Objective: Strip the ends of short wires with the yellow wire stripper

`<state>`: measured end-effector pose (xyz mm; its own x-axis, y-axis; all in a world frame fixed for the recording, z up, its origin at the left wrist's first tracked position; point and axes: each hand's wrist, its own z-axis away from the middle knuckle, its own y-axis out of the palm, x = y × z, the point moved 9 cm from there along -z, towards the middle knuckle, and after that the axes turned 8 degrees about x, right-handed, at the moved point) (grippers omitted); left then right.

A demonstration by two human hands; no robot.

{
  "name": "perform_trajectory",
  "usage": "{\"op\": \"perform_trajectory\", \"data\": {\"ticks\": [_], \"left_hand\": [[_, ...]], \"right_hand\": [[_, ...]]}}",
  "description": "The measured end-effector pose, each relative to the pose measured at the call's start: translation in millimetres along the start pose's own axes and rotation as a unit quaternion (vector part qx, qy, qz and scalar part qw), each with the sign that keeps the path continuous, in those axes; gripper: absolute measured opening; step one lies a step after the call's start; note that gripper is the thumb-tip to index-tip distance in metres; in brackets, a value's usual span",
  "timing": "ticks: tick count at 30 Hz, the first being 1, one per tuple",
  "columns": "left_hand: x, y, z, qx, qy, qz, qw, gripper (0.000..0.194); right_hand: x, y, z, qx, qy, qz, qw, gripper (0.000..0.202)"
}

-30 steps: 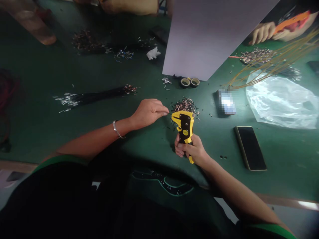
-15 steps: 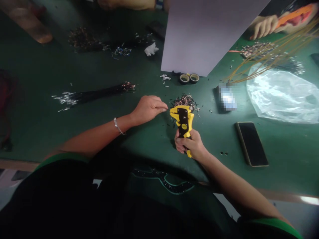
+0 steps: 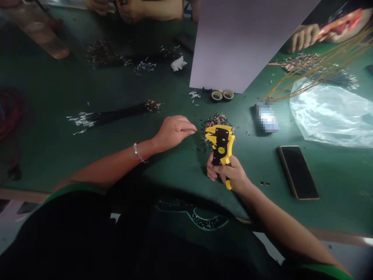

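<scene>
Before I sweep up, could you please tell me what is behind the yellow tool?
A pile of dark and coppery scraps shows beyond the yellow tool; whatever its head covers cannot be seen.

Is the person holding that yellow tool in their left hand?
No, the right hand grips the yellow tool, while the left hand is apart from it.

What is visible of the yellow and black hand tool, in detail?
The yellow and black hand tool looks plastic, with a yellow disc and shiny rivet-like spots on its black middle. Its parted jaws face the left hand without touching it. The right hand grips its handle, head upward in the picture. It partly hides the wire scraps; contact is unclear.
</scene>
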<state>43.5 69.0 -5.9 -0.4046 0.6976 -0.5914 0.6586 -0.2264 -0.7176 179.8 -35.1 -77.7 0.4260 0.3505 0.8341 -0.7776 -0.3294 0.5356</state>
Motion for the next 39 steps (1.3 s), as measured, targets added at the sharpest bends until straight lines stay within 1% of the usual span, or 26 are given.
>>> {"op": "perform_trajectory", "data": {"ticks": [5,9,13,20,25,31,34,39], "left_hand": [[-5,-6.5,1,-0.022,-0.008,-0.001,1.000,0.010],[-3,-7.7,3,-0.034,-0.043,0.048,0.997,0.009],[-2,-4.1,4,-0.029,-0.079,0.103,0.991,0.008],[1,3.8,6,-0.015,-0.128,0.176,0.976,0.006],[0,5.1,6,-0.011,-0.136,0.205,0.969,0.006],[3,8.4,7,-0.011,-0.151,0.232,0.961,0.007],[4,11.4,8,-0.001,-0.152,0.231,0.961,0.007],[2,10.9,6,0.010,-0.134,0.217,0.967,0.007]], "right_hand": [[4,1,0,0.011,-0.008,-0.002,1.000,0.023],[4,7,0,0.028,0.006,0.002,1.000,0.026],[4,12,0,0.044,0.017,0.010,0.999,0.026],[4,14,-1,0.063,0.015,0.026,0.998,0.026],[4,14,-1,0.060,0.005,0.014,0.998,0.028],[1,14,-1,0.058,0.014,0.012,0.998,0.029],[1,14,-2,0.059,0.013,0.005,0.998,0.032],[1,16,-2,0.072,0.006,0.027,0.997,0.026]]}}
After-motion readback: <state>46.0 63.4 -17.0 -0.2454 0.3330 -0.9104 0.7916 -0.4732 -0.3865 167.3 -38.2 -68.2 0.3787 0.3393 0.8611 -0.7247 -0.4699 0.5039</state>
